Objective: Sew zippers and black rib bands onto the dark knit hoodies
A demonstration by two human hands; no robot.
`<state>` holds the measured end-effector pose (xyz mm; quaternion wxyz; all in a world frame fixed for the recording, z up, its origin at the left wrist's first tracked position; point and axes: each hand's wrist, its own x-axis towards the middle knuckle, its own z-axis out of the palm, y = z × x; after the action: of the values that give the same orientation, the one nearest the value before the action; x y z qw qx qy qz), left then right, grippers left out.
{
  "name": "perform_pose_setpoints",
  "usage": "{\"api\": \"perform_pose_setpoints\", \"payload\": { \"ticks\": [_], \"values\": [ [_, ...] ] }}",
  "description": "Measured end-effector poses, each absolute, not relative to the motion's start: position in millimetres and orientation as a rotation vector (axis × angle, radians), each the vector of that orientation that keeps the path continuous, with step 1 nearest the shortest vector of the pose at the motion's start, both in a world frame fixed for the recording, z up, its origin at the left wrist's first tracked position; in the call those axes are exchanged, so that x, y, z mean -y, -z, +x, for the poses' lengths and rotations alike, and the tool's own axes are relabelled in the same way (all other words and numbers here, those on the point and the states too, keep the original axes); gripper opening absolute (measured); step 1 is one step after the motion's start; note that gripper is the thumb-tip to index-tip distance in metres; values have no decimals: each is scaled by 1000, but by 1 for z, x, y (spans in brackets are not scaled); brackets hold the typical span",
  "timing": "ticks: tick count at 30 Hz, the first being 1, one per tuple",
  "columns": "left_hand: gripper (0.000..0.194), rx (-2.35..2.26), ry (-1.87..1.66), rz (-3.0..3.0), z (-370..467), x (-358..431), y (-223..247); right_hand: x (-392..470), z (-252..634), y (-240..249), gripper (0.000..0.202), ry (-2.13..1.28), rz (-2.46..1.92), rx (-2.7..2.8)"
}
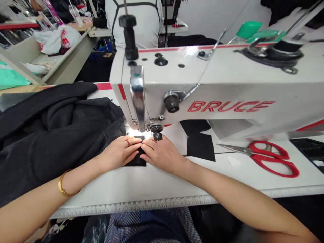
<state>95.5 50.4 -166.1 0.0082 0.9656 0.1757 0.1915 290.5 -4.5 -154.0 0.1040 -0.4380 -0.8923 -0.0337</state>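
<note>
A small black fabric piece [136,160] lies flat on the sewing machine bed, under the lit needle area [142,133]. My left hand [121,152], with a ring on one finger, rests on its left side, fingers stretched out and pressing down. From the right, my right hand [162,153] lays its outstretched fingers on the same piece, partly behind the machine's black knob [157,136]. The fingertips of both hands nearly meet just before the needle. How the cloth sits under the presser foot is hidden by the fingers.
A white sewing machine [227,98] spans the view. Left lies a heap of dark cloth [63,131]. Black fabric pieces [201,145] and red-handled scissors [268,157] lie right. A ruler strip [141,204] lines the front edge. Behind are a person [146,25] and a drawer [68,57].
</note>
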Motion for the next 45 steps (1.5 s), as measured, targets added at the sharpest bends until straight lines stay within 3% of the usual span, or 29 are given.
{"api": "perform_pose_setpoints", "payload": {
  "ticks": [19,24,31,40,45],
  "values": [
    [27,-659,-595,2963,103,-61,162,-6,295,153,22,45,-1381,2527],
    [27,-663,-560,2948,102,-62,164,-10,301,156,34,-237,-1390,2405],
    [25,-652,-524,2960,101,-62,163,-20,310,167,40,-683,-1483,1698],
    [24,-591,-577,2970,98,-58,166,-10,310,158,20,-491,-1252,2220],
    [21,-472,-573,2966,95,-64,165,-7,308,163,25,-379,-1209,2341]
  ]
}}
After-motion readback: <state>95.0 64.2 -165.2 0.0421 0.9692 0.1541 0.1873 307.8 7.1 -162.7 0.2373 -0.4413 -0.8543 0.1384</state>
